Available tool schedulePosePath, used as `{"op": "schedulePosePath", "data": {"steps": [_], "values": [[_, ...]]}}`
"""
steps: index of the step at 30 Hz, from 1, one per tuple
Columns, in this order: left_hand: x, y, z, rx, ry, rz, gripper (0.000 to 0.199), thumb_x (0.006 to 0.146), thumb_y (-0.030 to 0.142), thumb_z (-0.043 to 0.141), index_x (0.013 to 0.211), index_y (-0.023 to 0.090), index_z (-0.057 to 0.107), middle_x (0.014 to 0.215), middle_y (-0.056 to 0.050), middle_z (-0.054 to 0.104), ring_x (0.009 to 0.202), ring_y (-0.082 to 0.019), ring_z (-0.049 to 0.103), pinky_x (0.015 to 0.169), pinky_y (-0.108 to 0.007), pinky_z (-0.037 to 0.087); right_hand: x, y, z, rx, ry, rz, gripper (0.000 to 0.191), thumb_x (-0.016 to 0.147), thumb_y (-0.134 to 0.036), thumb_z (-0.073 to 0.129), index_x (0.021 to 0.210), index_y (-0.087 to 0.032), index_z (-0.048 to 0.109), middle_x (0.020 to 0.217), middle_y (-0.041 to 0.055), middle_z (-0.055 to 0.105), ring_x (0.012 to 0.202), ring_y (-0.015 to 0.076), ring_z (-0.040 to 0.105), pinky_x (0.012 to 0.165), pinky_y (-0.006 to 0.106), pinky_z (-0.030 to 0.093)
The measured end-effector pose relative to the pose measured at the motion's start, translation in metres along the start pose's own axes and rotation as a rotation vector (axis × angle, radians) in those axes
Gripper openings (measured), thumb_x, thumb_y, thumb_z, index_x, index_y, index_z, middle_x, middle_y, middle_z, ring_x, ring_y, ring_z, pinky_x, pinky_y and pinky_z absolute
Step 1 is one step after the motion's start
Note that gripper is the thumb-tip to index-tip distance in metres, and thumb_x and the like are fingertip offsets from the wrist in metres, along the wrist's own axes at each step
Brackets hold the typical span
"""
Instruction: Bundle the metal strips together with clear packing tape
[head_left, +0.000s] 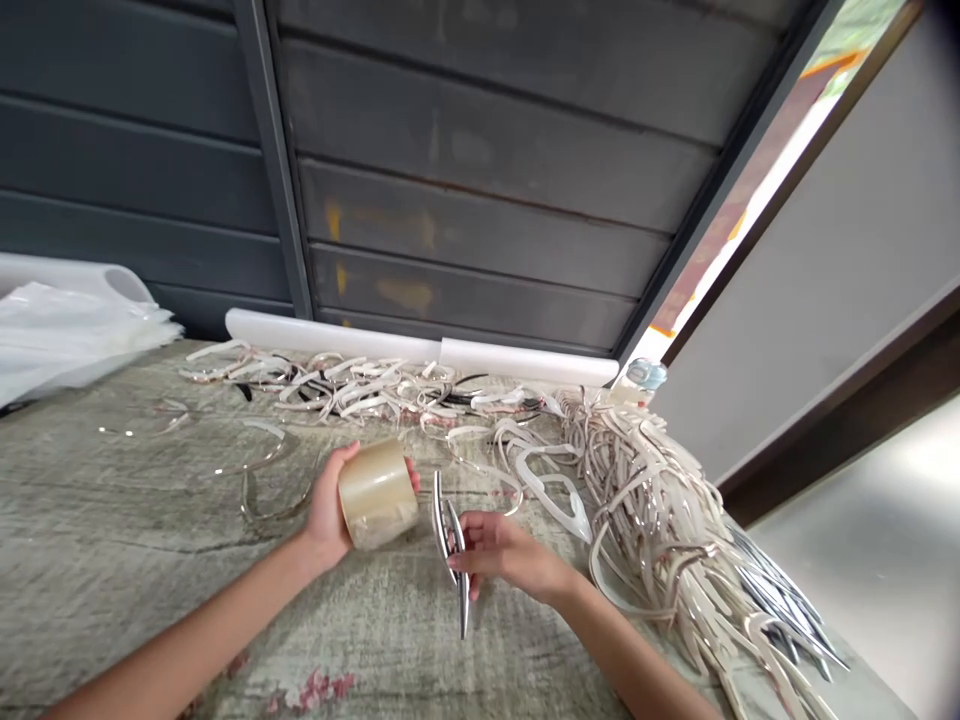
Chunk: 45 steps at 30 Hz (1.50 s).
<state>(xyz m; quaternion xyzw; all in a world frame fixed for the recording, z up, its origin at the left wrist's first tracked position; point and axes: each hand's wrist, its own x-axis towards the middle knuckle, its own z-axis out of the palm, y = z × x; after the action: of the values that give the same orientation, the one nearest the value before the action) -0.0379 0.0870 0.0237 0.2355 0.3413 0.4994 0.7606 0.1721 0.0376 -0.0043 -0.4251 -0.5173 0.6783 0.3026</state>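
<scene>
Clear packing tape roll (377, 494) cupped round its side by left hand (328, 515); paired metal strips (456, 545) pinched by right hand (506, 555), seemingly kept aligned, above the surface (97, 520), near pale plastic strips (645, 510).

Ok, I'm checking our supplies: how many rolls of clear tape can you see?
1: the tape roll is held in the left hand. More could be hidden under the pale strips.
</scene>
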Motion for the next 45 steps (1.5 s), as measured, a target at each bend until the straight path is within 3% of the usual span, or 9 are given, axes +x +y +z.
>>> {"op": "schedulePosePath", "data": {"steps": [7, 12, 16, 22, 27, 32, 38, 41, 45], "values": [[0.004, -0.004, 0.003, 0.028, -0.036, 0.016, 0.048, 0.085, 0.046, 0.043, 0.094, 0.006, 0.068, 0.082, -0.016, 0.071, 0.071, -0.030, 0.069, 0.062, -0.039, 0.058, 0.002, 0.025, 0.011, 0.002, -0.001, 0.140, 0.044, 0.062, -0.030, 0.078, 0.098, -0.019, 0.055, 0.068, -0.0059, 0.055, 0.054, 0.0078, 0.054, 0.048, 0.022, 0.052], [0.002, -0.007, 0.005, 0.089, -0.036, -0.024, 0.047, 0.086, 0.047, 0.041, 0.093, 0.007, 0.067, 0.083, -0.017, 0.071, 0.069, -0.031, 0.069, 0.059, -0.042, 0.058, 0.002, 0.023, 0.007, 0.002, 0.016, 0.165, 0.052, 0.060, -0.025, 0.078, 0.106, -0.018, 0.055, 0.067, -0.0061, 0.056, 0.053, 0.0078, 0.055, 0.050, 0.023, 0.052], [0.004, -0.008, 0.001, 0.091, -0.038, -0.012, 0.048, 0.086, 0.048, 0.042, 0.096, 0.008, 0.067, 0.083, -0.016, 0.071, 0.070, -0.030, 0.069, 0.062, -0.041, 0.058, -0.001, 0.017, 0.007, 0.006, -0.008, 0.167, 0.040, 0.063, -0.022, 0.073, 0.100, -0.016, 0.058, 0.069, -0.0050, 0.057, 0.057, 0.0074, 0.055, 0.052, 0.022, 0.051], [0.006, -0.009, -0.002, 0.098, -0.051, 0.009, 0.048, 0.084, 0.049, 0.045, 0.101, 0.009, 0.066, 0.084, -0.015, 0.070, 0.072, -0.031, 0.069, 0.064, -0.042, 0.058, -0.003, 0.010, 0.004, -0.024, -0.046, 0.153, 0.026, 0.070, -0.030, 0.074, 0.089, -0.013, 0.068, 0.066, -0.0034, 0.055, 0.058, 0.0046, 0.047, 0.054, 0.018, 0.039], [0.006, -0.008, -0.001, 0.089, -0.041, 0.000, 0.048, 0.084, 0.048, 0.045, 0.102, 0.009, 0.066, 0.084, -0.015, 0.071, 0.071, -0.031, 0.070, 0.063, -0.041, 0.058, -0.004, 0.009, 0.001, 0.043, -0.086, 0.168, 0.040, 0.072, -0.051, 0.068, 0.084, -0.015, 0.058, 0.080, 0.0013, 0.064, 0.068, 0.0107, 0.062, 0.069, 0.026, 0.051], [0.005, -0.008, 0.001, 0.081, -0.035, 0.001, 0.048, 0.084, 0.048, 0.045, 0.100, 0.008, 0.065, 0.083, -0.015, 0.071, 0.071, -0.031, 0.069, 0.063, -0.041, 0.058, -0.009, 0.005, 0.000, 0.043, -0.203, 0.173, 0.034, 0.074, -0.046, 0.064, 0.083, -0.018, 0.046, 0.071, 0.0000, 0.064, 0.061, 0.0128, 0.063, 0.060, 0.025, 0.049], [0.003, -0.007, 0.007, 0.055, -0.042, 0.005, 0.044, 0.082, 0.048, 0.046, 0.097, 0.010, 0.064, 0.084, -0.014, 0.070, 0.073, -0.031, 0.068, 0.066, -0.041, 0.057, -0.012, -0.008, -0.024, -0.207, -0.281, 0.158, 0.026, 0.080, -0.036, 0.063, 0.091, -0.013, 0.066, 0.062, -0.0040, 0.057, 0.049, 0.0033, 0.040, 0.048, 0.019, 0.027], [0.002, -0.006, 0.008, 0.056, -0.027, 0.006, 0.043, 0.083, 0.047, 0.044, 0.099, 0.011, 0.062, 0.084, -0.014, 0.070, 0.074, -0.031, 0.068, 0.067, -0.041, 0.057, -0.017, -0.018, -0.039, -0.343, -0.419, 0.192, 0.023, 0.076, -0.031, 0.068, 0.089, -0.012, 0.070, 0.060, -0.0033, 0.059, 0.058, 0.0062, 0.048, 0.056, 0.020, 0.029], [0.002, -0.006, 0.008, 0.084, -0.017, -0.002, 0.044, 0.087, 0.043, 0.037, 0.101, 0.009, 0.062, 0.084, -0.014, 0.070, 0.074, -0.030, 0.069, 0.067, -0.040, 0.057, -0.022, -0.022, -0.045, -0.463, -0.625, 0.307, 0.032, 0.074, -0.024, 0.071, 0.104, -0.015, 0.063, 0.054, -0.0063, 0.058, 0.058, 0.0083, 0.054, 0.062, 0.020, 0.035]]}}
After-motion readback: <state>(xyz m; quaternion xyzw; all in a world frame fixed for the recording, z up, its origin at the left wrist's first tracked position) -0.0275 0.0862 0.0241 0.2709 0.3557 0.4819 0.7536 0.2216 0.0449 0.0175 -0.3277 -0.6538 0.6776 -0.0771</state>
